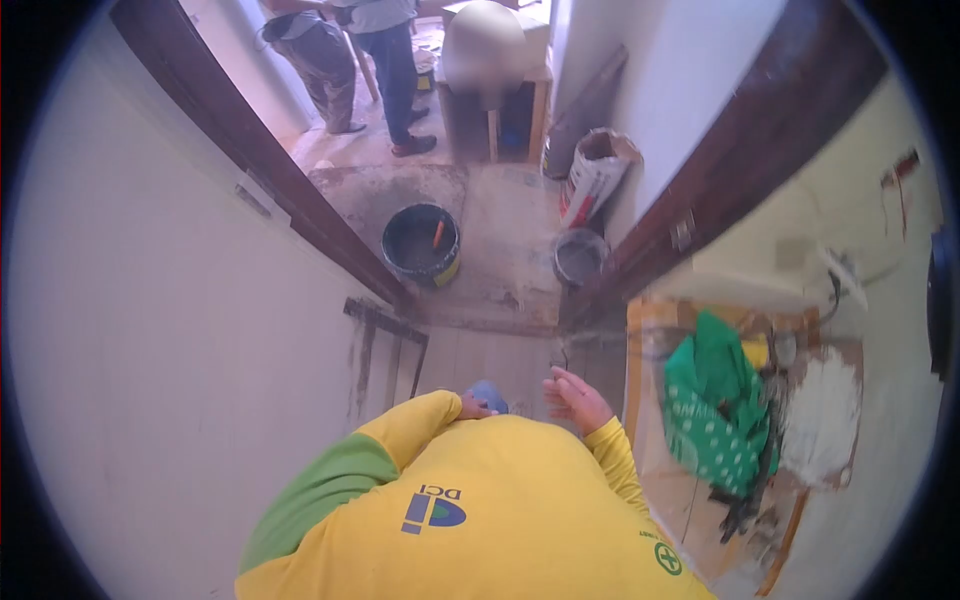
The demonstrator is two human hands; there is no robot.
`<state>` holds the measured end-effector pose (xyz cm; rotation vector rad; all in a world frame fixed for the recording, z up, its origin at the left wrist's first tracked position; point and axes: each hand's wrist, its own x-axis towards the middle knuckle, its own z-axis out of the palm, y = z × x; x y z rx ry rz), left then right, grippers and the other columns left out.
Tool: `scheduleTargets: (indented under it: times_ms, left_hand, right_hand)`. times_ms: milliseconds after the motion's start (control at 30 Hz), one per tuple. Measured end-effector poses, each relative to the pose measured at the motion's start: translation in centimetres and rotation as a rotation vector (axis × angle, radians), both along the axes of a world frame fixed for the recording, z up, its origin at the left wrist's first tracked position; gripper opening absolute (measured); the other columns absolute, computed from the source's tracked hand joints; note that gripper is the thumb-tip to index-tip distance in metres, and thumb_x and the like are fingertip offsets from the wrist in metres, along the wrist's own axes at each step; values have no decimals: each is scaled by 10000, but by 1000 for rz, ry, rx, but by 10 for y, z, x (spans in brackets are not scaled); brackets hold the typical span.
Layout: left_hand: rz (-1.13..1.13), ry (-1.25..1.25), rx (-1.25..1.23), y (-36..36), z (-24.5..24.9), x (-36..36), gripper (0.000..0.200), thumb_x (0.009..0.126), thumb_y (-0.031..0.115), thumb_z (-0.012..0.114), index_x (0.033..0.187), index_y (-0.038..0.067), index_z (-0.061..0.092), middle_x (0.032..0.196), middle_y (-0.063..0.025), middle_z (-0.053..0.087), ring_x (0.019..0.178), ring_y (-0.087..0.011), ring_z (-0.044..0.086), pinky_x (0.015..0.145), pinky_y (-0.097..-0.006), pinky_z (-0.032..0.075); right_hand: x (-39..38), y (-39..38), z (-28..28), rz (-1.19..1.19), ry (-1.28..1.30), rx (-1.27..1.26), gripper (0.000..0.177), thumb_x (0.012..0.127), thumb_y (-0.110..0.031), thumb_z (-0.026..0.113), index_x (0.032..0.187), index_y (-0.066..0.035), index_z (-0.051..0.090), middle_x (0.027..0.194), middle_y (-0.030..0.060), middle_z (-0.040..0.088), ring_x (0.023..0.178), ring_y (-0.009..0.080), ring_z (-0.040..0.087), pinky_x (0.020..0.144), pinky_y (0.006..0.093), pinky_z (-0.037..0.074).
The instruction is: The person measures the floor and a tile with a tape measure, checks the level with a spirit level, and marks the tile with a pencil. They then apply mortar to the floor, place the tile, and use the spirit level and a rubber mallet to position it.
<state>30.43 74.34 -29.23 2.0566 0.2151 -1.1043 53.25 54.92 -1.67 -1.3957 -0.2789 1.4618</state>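
My left hand (474,407) rests low in front of my yellow shirt, its fingers lying against blue cloth (487,392) that looks like my trouser leg. The shirt hides part of that hand. To the right, my right hand (579,401) is raised in front of my body, open, with the fingers somewhat apart and nothing seen in them. Just beyond its fingertips is the tiled floor of the doorway. Closest on the left side stands a dark, dirty metal frame (372,322) against the wall.
Ahead are a black bucket (413,275) with an orange-handled tool, a smaller bucket (580,257) and an open paper sack (594,185). On my right, a wooden table (655,440) bears a green bag (715,410) and a white-smeared board (822,415). People stand beyond the doorway.
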Motion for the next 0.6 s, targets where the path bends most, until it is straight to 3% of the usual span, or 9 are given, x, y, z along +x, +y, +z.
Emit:
scheduleTargets:
  times_ms: [33, 167, 300, 367, 400, 433, 500, 567, 600]
  left_hand:
    - [99, 52, 77, 13, 11, 15, 977, 786, 837, 353, 1523, 204, 243, 1577, -219, 102, 1435, -451, 141, 1162, -537, 137]
    - [254, 65, 231, 66, 73, 67, 981, 748, 849, 407, 1516, 254, 270, 1578, -237, 36, 1445, -464, 22, 1169, -531, 71]
    - [350, 122, 184, 149, 96, 123, 932, 778, 811, 420, 1512, 255, 282, 1572, -249, 75, 1448, -454, 11, 1168, -526, 59]
    - [24, 48, 59, 201, 95, 154, 869, 816, 766, 421, 1506, 252, 303, 1580, -203, 125, 1449, -446, 22, 1165, -531, 34]
    - [231, 106, 228, 219, 99, 175, 782, 870, 679, 440, 1481, 197, 354, 1550, -173, 258, 1433, -453, 147, 1163, -524, 142]
    - [244, 101, 218, 245, 99, 193, 782, 870, 679, 440, 1481, 197, 354, 1550, -173, 258, 1433, -453, 147, 1163, -524, 142]
    - [124, 11, 236, 296, 98, 229, 681, 879, 580, 510, 1425, 179, 446, 1438, -130, 462, 1358, -390, 371, 1128, -478, 275]
    - [171, -242, 150, 326, 104, 263, 596, 865, 487, 577, 1348, 141, 531, 1303, -124, 587, 1210, -344, 542, 1042, -441, 398]
    - [156, -254, 123, 338, 129, 283, 561, 857, 463, 593, 1314, 139, 561, 1284, -132, 597, 1181, -338, 561, 1012, -437, 423]
  right_hand:
    - [14, 17, 4, 23, -14, 7, 597, 966, -399, 543, 1452, -94, 378, 1312, 106, 563, 1136, 230, 573, 893, 361, 475]
    - [62, 74, -13, 143, 30, 4, 577, 969, -368, 549, 1446, -89, 384, 1312, 114, 562, 1136, 243, 577, 890, 375, 482]
    - [121, 151, -36, 146, 7, -80, 568, 967, -348, 558, 1432, -70, 391, 1287, 119, 569, 1140, 249, 572, 909, 387, 479]
    - [148, 198, -41, 134, -1, -103, 573, 966, -337, 564, 1430, -54, 383, 1275, 121, 570, 1139, 252, 569, 932, 392, 472]
    - [167, 228, -42, 149, -47, -102, 565, 967, -329, 563, 1429, -55, 387, 1256, 117, 579, 1125, 241, 572, 917, 382, 476]
    - [180, 253, -40, 166, -88, -112, 557, 969, -321, 562, 1427, -55, 391, 1237, 113, 588, 1112, 229, 574, 902, 371, 479]
    - [201, 310, -33, 232, -175, -154, 530, 969, -316, 562, 1406, -51, 423, 1221, 114, 597, 1097, 215, 579, 889, 358, 480]
    - [219, 377, -16, 345, -372, -150, 488, 963, -318, 567, 1352, -35, 489, 1200, 117, 613, 1052, 192, 596, 861, 336, 484]
    - [224, 406, -10, 404, -469, -131, 475, 958, -325, 573, 1321, -23, 523, 1195, 120, 620, 1020, 182, 608, 846, 327, 485]
